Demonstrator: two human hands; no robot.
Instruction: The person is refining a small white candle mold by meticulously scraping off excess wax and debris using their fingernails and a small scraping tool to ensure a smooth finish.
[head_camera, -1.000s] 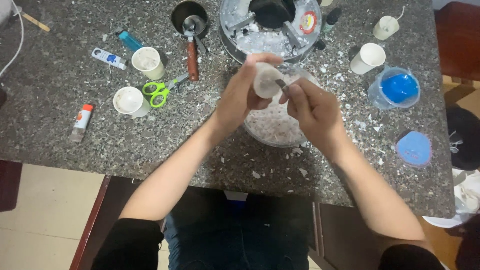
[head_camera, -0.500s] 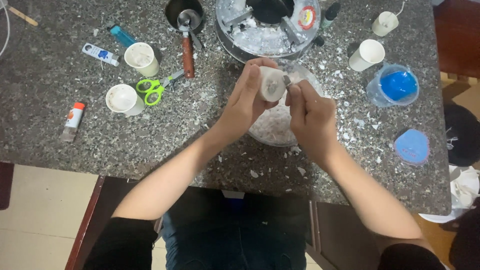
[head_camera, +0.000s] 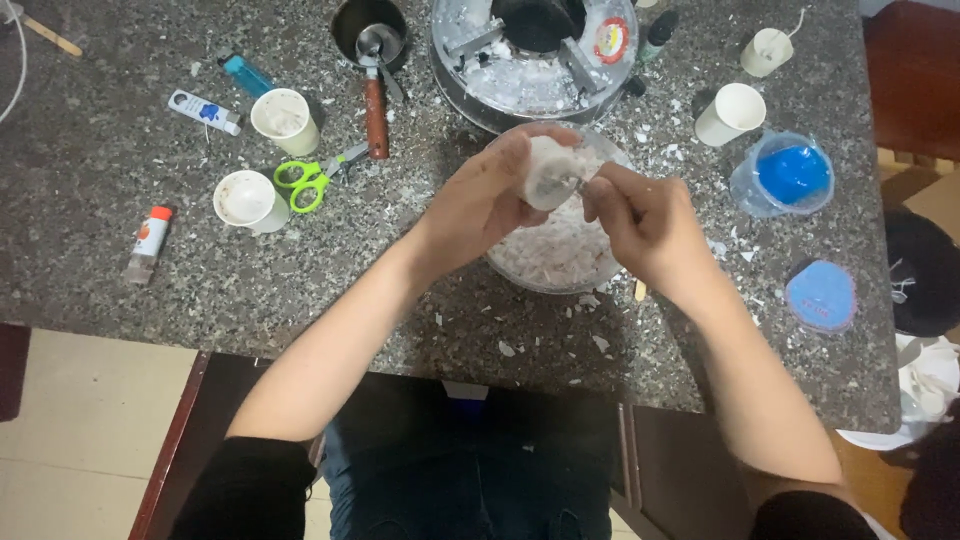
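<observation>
My left hand (head_camera: 480, 205) grips a small white cup (head_camera: 548, 176) tilted over the clear bowl (head_camera: 556, 255) so scrapings fall in; my right hand (head_camera: 640, 225) pinches a thin tool into it.

Four small white cups: two at nine o'clock (head_camera: 285, 120) (head_camera: 245, 198), two at two o'clock (head_camera: 730, 113) (head_camera: 766, 51). Two glue tubes (head_camera: 204, 111) (head_camera: 148, 243) at nine o'clock. One green scissors (head_camera: 312, 177). Two hands (head_camera: 480, 205) (head_camera: 645, 225) at centre.

counter (head_camera: 120, 300): speckled grey stone | floor (head_camera: 80, 440): pale, perhaps tiled
</observation>
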